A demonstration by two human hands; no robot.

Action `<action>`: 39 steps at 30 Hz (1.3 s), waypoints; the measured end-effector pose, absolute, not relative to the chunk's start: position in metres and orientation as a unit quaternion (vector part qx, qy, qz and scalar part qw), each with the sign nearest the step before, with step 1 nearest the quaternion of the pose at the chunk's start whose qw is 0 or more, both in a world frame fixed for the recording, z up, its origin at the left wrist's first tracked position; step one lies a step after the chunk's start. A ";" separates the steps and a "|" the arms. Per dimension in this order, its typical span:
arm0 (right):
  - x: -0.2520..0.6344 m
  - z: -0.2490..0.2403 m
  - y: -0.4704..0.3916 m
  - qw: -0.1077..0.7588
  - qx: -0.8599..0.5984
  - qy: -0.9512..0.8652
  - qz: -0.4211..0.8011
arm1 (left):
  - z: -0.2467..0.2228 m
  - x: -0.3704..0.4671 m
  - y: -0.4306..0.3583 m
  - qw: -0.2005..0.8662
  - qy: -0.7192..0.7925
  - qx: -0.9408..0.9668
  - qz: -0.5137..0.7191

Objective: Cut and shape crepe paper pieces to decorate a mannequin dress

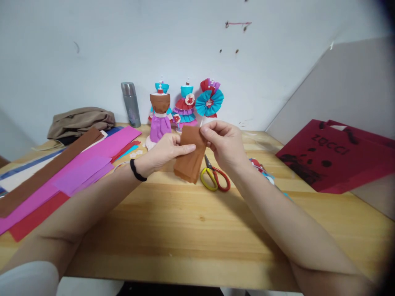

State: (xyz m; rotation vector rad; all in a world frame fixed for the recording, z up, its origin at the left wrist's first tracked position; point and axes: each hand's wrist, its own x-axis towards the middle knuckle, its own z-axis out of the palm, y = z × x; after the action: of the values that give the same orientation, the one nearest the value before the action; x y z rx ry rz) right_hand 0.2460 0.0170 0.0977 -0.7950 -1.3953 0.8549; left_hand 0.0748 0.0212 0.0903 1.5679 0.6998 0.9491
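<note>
A brown folded strip of paper or cloth (189,158) is held up above the wooden table, its layers hanging down. My left hand (168,151) grips its left side, thumb across the front. At its upper right corner, my right hand (224,142) pinches the edge between thumb and fingers. Scissors with yellow and red handles (215,176) lie just behind and right of the brown piece, partly hidden by it. Beyond my left hand stands a small dress form with brown top and purple skirt (160,117).
More decorated forms (187,105) and a blue paper fan flower (210,103) stand by the wall, near a grey flask (131,105). Coloured sheets (77,164) and a brown garment (82,122) lie left. A red bag (336,156) is at right.
</note>
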 end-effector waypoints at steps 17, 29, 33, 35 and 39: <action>0.259 0.084 0.048 0.674 -0.356 -0.537 0.362 | 0.057 0.081 0.023 0.677 0.266 0.615 0.305; 0.259 0.083 0.046 0.652 -0.384 -0.587 0.288 | 0.058 0.075 0.032 0.607 0.327 0.659 0.301; 0.260 0.085 0.044 0.624 -0.375 -0.555 0.403 | 0.055 0.073 0.037 0.605 0.343 0.640 0.327; 0.260 0.085 0.043 0.580 -0.378 -0.532 0.488 | 0.053 0.073 0.039 0.604 0.346 0.620 0.362; 0.257 0.079 0.043 0.456 -0.401 -0.541 0.582 | 0.050 0.075 0.043 0.606 0.328 0.589 0.421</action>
State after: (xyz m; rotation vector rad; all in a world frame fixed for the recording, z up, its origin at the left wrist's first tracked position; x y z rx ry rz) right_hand 0.2569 0.0431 0.0786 -0.9892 -1.3331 1.4341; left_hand 0.0751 0.0426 0.0500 1.3617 0.7594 0.9745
